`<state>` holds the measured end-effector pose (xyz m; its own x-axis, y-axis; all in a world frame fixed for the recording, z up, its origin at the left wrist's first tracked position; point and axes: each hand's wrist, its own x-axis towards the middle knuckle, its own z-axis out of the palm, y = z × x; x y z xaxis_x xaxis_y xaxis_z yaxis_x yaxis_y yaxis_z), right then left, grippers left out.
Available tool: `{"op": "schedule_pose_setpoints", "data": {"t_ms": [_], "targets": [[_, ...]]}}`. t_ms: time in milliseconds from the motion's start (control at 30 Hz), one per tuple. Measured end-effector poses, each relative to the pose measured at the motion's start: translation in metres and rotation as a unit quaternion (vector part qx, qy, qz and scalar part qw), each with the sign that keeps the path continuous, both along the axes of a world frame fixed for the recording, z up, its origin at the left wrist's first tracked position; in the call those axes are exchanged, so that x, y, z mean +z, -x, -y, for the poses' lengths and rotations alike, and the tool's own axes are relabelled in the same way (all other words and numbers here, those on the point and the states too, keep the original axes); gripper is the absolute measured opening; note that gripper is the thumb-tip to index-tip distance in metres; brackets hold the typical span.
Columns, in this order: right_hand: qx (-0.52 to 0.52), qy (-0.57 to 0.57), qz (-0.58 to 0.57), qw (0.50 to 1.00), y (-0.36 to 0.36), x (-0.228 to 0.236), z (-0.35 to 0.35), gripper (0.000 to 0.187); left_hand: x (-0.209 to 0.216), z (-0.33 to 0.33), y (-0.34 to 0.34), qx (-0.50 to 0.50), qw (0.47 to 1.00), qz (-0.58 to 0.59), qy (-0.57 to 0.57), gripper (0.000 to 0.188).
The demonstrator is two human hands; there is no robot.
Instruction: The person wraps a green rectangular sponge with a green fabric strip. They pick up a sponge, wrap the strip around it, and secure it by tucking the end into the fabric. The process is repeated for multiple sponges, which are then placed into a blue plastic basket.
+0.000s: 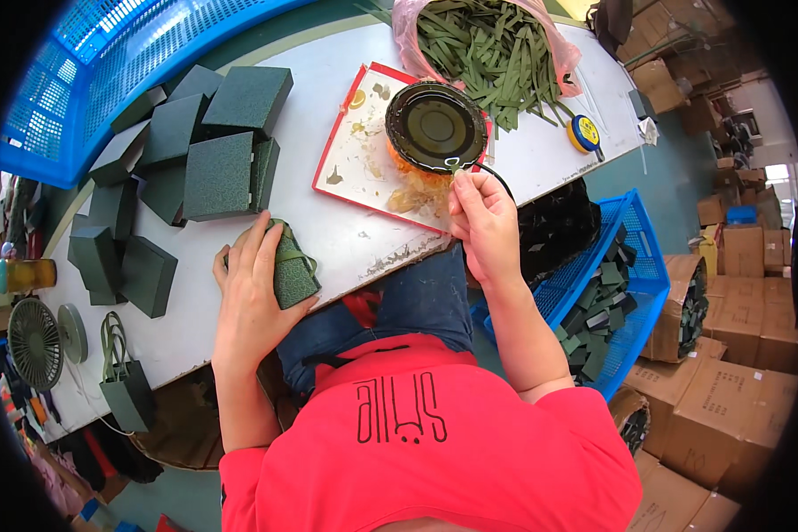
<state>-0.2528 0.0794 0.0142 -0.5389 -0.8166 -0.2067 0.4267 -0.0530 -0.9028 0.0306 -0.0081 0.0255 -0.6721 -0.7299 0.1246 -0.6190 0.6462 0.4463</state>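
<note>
- The left hand (pixel 250 288) held a green box (pixel 297 277) between thumb and spread fingers, flat on the bench (pixel 191 324).
- The right hand's (pixel 488 226) fingers, pressed together, pinched a small greenish strip (pixel 455 166) at the near rim of a black pot (pixel 393 122).
- Something dark and glossy filled the pot.
- Beyond, a pink bag (pixel 409 40) held green ribbons (pixel 483 55).
- Lower right, dark green pieces (pixel 601 306) filled a blue basket (pixel 649 262).

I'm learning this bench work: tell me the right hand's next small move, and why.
Probably ease the right hand leftward off the black pot toward the green ribboned piece. Its fingertips are at the pot's rim, apparently pinching a thin strip, while the left hand holds that piece on the table.
</note>
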Motion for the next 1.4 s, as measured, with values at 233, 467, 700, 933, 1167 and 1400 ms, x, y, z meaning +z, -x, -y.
{"op": "schedule_pose_setpoints", "data": {"t_ms": [233,467,700,933,1167,1400], "targets": [[-0.022,-0.02,-0.005,1.0,0.0,-0.004,0.005,0.019,-0.005,0.0,-0.001,0.011,0.999,-0.032,-0.002,0.084],[-0.004,-0.046,0.011,0.999,0.007,-0.002,0.006,0.018,-0.008,0.001,-0.002,-0.013,0.998,-0.06,-0.002,0.072],[0.002,-0.003,0.032,0.999,-0.003,0.001,-0.008,0.015,-0.001,-0.002,-0.003,-0.006,0.993,-0.102,-0.054,0.071],[0.243,-0.053,-0.033,0.968,-0.045,0.027,-0.033,0.013,0.001,0.005,0.0,-0.107,0.962,-0.22,-0.119,0.081],[0.376,-0.129,-0.019,0.917,-0.066,0.033,-0.025,0.018,0.004,0.006,0.007,-0.16,0.935,-0.279,-0.147,0.073],[0.41,-0.159,-0.036,0.897,-0.072,0.032,-0.023,0.025,0.006,0.008,0.009,-0.178,0.932,-0.272,-0.158,0.073]]}}
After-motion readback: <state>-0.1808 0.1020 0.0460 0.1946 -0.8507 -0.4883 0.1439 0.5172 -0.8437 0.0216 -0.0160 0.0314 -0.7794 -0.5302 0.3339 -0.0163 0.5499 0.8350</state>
